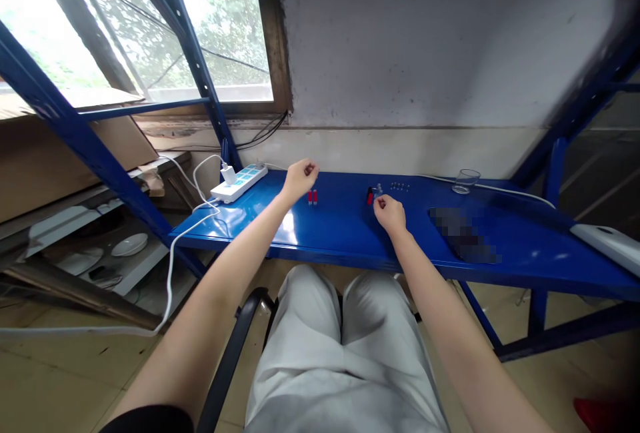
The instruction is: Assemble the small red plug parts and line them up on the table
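Observation:
My left hand [300, 178] is raised over the back of the blue table [340, 233], its fingers curled in a pinch. Whatever it may hold is too small to tell. Just below it, two small red pieces with pale ends [313, 197] stand side by side. My right hand [391, 213] is closed too, fingertips down at the near side of a small cluster of clear pieces [379, 189]. A red piece with a dark part [370, 196] lies at the left of that cluster. My fingers hide what the right hand grips, if anything.
Several tiny metallic bits [400, 186] lie behind my right hand. A clear glass [465, 181] and a blurred dark flat object [463, 236] are farther right. At the left end sits a white power strip [240, 183] with a plug and trailing cable. Blue frame posts flank the table.

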`<state>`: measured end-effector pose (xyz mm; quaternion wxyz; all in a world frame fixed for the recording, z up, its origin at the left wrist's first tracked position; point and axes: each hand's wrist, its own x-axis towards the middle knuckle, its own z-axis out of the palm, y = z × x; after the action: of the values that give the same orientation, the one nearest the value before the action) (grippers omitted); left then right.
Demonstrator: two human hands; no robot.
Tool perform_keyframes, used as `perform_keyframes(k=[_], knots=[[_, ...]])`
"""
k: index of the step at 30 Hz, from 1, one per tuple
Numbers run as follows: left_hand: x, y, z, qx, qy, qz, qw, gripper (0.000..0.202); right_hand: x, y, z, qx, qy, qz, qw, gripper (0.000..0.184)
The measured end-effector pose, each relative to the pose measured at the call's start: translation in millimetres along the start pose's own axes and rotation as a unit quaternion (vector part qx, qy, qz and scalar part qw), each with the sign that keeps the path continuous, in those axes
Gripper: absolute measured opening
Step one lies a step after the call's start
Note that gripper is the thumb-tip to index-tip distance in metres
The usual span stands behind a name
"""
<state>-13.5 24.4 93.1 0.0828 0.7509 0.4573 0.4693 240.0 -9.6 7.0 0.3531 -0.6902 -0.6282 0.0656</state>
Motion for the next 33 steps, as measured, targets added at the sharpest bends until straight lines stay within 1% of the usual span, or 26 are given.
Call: perform_keyframes(k=[1,3,5,7,9,14,18,24,33], knots=[[5.2,-1.6,-5.5,0.057,-0.025,0.022,0.998,0.017,-0.4,-0.2,0.2,0.005,-0.007,-0.012,1.0,0.022],[10.4,-5.6,-10.9,0.161,-0.094,0.046,0.981,0.02,-1.1,-0.6,0.6,0.018,-0.019,-0.03,0.999,0.022],[9.9,-10.4,-10.1,0.233,-0.161,0.041,0.958,0.03,-1.5,-0.7,1.0,0.031,-0.03,-0.042,0.998,0.022],[6.9,-15.3,-5.6,0.267,-0.208,0.022,0.941,0.036,-1.6,-0.6,1.5,0.039,-0.041,-0.049,0.997,0.023],[4.2,-20.0,0.3,0.274,-0.232,0.007,0.933,0.036,-1.5,-0.2,2.2,0.043,-0.048,-0.054,0.996,0.023],[4.3,-29.8,12.8,0.283,-0.243,-0.011,0.928,0.031,-1.6,1.0,3.8,0.049,-0.047,-0.07,0.995,0.022],[5.7,-34.9,18.5,0.269,-0.238,-0.011,0.933,0.026,-2.0,0.8,3.6,0.049,-0.048,-0.075,0.995,0.021],[5.5,-41.2,23.5,0.253,-0.229,-0.004,0.94,0.021,-2.3,-1.0,2.0,0.04,-0.055,-0.072,0.995,0.021],[5.1,-44.0,26.7,0.2,-0.223,-0.022,0.954,0.015,0.3,3.0,6.7,0.049,-0.053,-0.081,0.994,0.021]])
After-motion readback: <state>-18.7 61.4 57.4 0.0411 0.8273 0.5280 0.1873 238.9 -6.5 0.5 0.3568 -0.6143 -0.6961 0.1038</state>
